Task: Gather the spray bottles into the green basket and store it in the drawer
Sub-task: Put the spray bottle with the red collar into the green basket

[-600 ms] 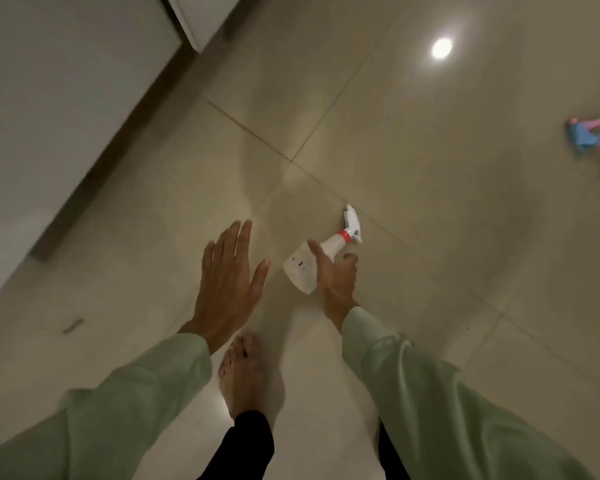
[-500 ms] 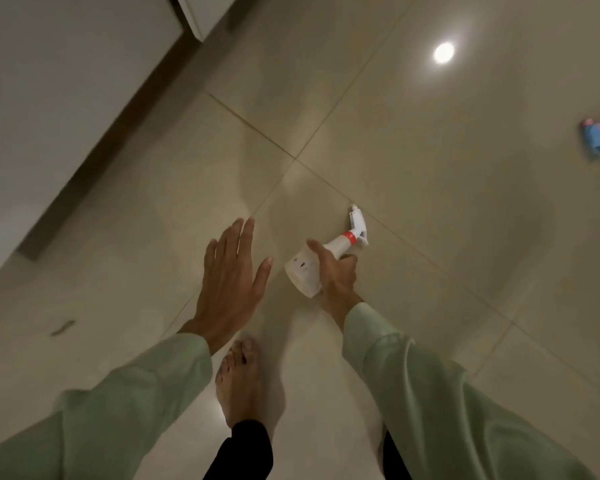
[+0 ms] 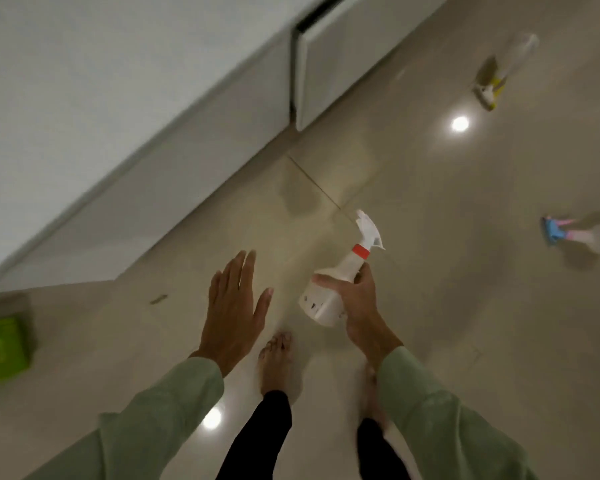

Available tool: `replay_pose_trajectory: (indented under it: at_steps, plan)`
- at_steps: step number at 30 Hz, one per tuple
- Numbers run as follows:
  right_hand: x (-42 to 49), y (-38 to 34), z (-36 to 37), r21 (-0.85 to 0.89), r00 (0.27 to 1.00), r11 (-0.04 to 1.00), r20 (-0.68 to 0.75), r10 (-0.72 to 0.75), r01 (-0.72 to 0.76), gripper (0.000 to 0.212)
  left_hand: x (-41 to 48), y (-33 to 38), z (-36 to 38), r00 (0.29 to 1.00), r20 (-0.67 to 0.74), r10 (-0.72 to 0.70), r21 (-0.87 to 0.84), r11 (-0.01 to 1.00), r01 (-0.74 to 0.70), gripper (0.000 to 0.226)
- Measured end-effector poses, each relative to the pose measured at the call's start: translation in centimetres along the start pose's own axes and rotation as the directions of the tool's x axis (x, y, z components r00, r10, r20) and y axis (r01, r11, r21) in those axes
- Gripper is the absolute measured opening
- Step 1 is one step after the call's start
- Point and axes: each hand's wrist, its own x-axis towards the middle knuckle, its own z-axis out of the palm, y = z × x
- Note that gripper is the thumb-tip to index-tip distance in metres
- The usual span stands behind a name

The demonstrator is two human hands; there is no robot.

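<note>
My right hand (image 3: 361,308) grips a white spray bottle (image 3: 333,289) with a red collar, held above the floor with its nozzle pointing up and away. My left hand (image 3: 234,310) hovers beside it, flat, fingers spread, holding nothing. A clear spray bottle with a yellow head (image 3: 503,69) lies on the floor at the far right. Another clear bottle with a blue and pink head (image 3: 579,232) lies at the right edge. The green basket (image 3: 0,353) sits on the floor at the left edge, partly cut off.
A white cabinet (image 3: 118,116) runs along the left, with a drawer front (image 3: 340,53) slightly ajar at the top. The floor is glossy beige tile (image 3: 465,341) with lamp reflections. My bare feet (image 3: 278,362) stand between the arms.
My right hand has lifted the white bottle off the floor. The view has swung, bringing the green basket, the cabinet drawer and the yellow-headed bottle into sight.
</note>
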Motion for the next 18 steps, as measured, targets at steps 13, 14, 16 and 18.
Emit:
replay_pose_trajectory:
  at_steps: [13,14,16,18]
  plan:
    - [-19.6,-5.5,15.4,-0.090,0.937,0.957,0.249,-0.245,0.274,0.021,-14.4,-6.7,-17.7,0.945,-0.285,-0.163,-0.078,0.986,0.146,0.065]
    - [-20.9,-5.2,16.7,-0.107,0.926,0.949,0.277,-0.259,0.297,0.019,-15.9,-7.8,-18.5,0.938,-0.293,-0.186,-0.087,0.982,0.167,0.065]
    - [-23.6,-4.2,19.2,-0.138,0.902,0.929,0.326,-0.284,0.342,0.017,-18.7,-10.3,-20.1,0.921,-0.305,-0.243,-0.113,0.969,0.218,0.065]
    - [-26.2,-3.0,21.5,-0.148,0.882,0.916,0.363,-0.301,0.374,0.019,-21.1,-12.7,-21.8,0.906,-0.315,-0.283,-0.143,0.958,0.249,0.065]
